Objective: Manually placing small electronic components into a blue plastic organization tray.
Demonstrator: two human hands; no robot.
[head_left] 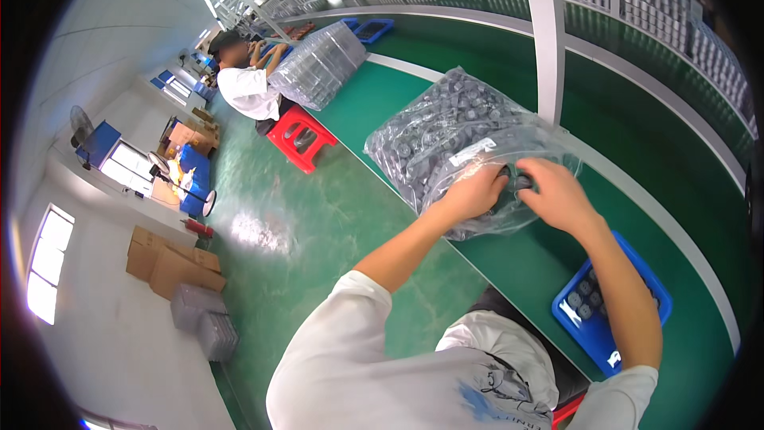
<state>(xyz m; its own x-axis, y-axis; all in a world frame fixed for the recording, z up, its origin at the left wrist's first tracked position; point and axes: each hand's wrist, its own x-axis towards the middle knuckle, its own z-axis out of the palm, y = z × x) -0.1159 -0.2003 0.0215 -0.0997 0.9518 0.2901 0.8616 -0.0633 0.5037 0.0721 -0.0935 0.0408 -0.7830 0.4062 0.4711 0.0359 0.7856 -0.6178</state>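
A large clear plastic bag (pixel 458 103) full of small dark grey moulded parts lies on the green bench, its mouth toward me. Both my hands are at that mouth, close together. My left hand (pixel 477 189) is curled at the bag's near side, fingers closed next to a dark part; what exactly it grips is partly hidden by the film. In my right hand (pixel 555 195), thumb and fingers pinch a small dark grey part (pixel 523 182). Below my right forearm sits a blue tray (pixel 563 312) holding several round dark parts in rows, partly covered by the arm.
Farther along the green bench (pixel 350 103) stands a stack of clear plastic trays (pixel 318 64). A co-worker (pixel 248 87) sits beside it near a red stool (pixel 301 139). A white post (pixel 547 40) rises behind the bag. Cardboard boxes (pixel 171 261) rest by the left wall.
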